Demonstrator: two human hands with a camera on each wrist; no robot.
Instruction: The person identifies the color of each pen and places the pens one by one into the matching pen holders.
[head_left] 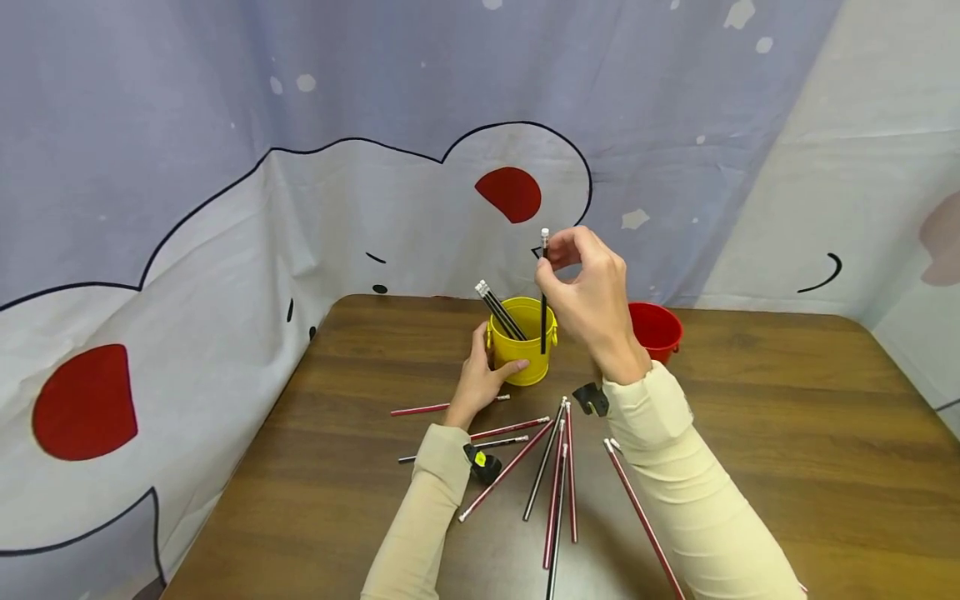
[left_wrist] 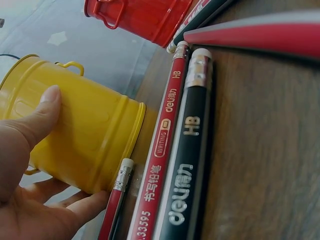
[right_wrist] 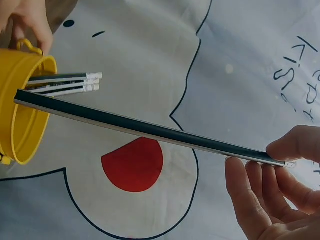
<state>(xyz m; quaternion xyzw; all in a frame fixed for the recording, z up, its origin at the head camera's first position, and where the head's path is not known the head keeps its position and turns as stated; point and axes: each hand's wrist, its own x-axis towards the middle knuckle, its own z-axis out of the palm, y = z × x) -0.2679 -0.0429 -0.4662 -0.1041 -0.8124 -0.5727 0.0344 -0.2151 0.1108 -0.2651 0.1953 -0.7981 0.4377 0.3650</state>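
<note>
A small yellow bucket (head_left: 537,368) stands on the table, and my left hand (head_left: 478,377) holds it from the left, thumb across the front and fingers around the side. Several black pencils (head_left: 501,312) lean inside it with their white eraser ends up. Above the bucket, my right hand (head_left: 594,290) pinches a black pencil (head_left: 543,304) near its eraser end, the pencil hanging almost vertical. In the right wrist view, the lower end of the held pencil (right_wrist: 150,131) overlaps the bucket's rim (right_wrist: 52,67); whether it is inside I cannot tell.
A red bucket (head_left: 658,329) stands behind my right wrist, partly covered by it. Several red pencils (head_left: 573,479) and black pencils (head_left: 542,471) lie scattered on the wooden table (head_left: 787,433) around my forearms. A patterned cloth (head_left: 420,225) hangs behind the table's back edge.
</note>
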